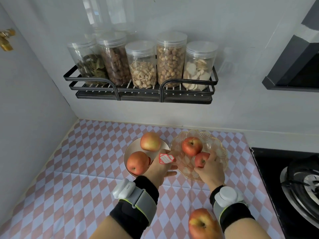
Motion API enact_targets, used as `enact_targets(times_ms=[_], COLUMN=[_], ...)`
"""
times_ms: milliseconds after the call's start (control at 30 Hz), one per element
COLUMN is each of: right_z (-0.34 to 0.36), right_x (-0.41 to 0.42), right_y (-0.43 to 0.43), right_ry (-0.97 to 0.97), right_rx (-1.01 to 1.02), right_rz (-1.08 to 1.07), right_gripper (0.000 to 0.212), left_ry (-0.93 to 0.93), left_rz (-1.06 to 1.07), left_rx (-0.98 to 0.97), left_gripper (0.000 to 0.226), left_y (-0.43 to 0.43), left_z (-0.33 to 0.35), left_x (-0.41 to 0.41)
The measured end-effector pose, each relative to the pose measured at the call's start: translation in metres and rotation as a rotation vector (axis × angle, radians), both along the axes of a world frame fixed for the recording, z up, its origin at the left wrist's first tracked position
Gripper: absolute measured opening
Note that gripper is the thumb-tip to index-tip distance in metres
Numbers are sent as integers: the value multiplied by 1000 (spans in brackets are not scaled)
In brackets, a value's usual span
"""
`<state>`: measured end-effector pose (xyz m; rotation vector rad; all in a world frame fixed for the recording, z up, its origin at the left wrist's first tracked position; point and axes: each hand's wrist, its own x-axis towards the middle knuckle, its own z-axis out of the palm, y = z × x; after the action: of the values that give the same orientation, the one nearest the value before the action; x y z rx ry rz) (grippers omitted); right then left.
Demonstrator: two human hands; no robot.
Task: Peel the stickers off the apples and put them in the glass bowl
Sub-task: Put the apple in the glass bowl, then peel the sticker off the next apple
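Observation:
The glass bowl (219,149) sits on the checked counter and holds one red apple (192,145). My right hand (209,171) grips a second red apple (201,159) inside the bowl. My left hand (161,168) hovers between the bowl and a white plate (128,152), fingers extended, with two red-and-white stickers (166,158) stuck on its back. The plate carries two apples (150,141) (137,162). Another apple (201,223) lies on the counter near me, beside my right wrist.
A gas hob (293,183) takes up the right side of the counter. A black wall rack (141,94) with several clear jars hangs above the fruit. A wall closes off the left, and a dark range hood (296,66) hangs at upper right.

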<state>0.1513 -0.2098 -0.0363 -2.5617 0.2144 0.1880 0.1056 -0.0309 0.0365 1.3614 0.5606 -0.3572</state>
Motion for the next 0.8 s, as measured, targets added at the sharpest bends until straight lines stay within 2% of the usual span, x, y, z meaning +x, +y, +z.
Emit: enact_targets(times_ms=[100, 233, 333, 400, 467, 533, 567, 633, 700, 800], right_z=[3, 13, 26, 34, 42, 42, 39, 30, 22, 18], right_x=[-4, -16, -27, -37, -48, -60, -68, -81, -94, -106], right_y=[1, 0, -2, -4, -8, -11, -13, -14, -15, -16], right_ry=[4, -80, -185, -207, -48, 249, 381, 556, 630, 680], right_rx=[5, -64, -60, -55, -19, -67, -121, -226, -214, -124], right_rz=[0, -5, -54, -46, 72, 274, 343, 350, 284, 251], right_gripper=[106, 95, 76, 57, 42, 54, 71, 105, 119, 119], left_ry=[-4, -18, -16, -11, 2, 13, 18, 31, 51, 82], left_rz=[-6, -30, -41, -49, -57, -57, -62, -63, -61, -45], left_rx=[-13, -7, 0, 3, 2, -8, -9, -15, -18, -21], left_gripper=[42, 34, 19, 26, 40, 45, 45, 45, 44, 43], left_y=[-1, -4, -5, -7, -12, -15, -16, -16, -14, -9], left_z=[3, 7, 11, 11, 10, 8, 9, 7, 5, 0], left_x=[2, -4, -10, -17, -26, -36, -42, -49, -58, -70])
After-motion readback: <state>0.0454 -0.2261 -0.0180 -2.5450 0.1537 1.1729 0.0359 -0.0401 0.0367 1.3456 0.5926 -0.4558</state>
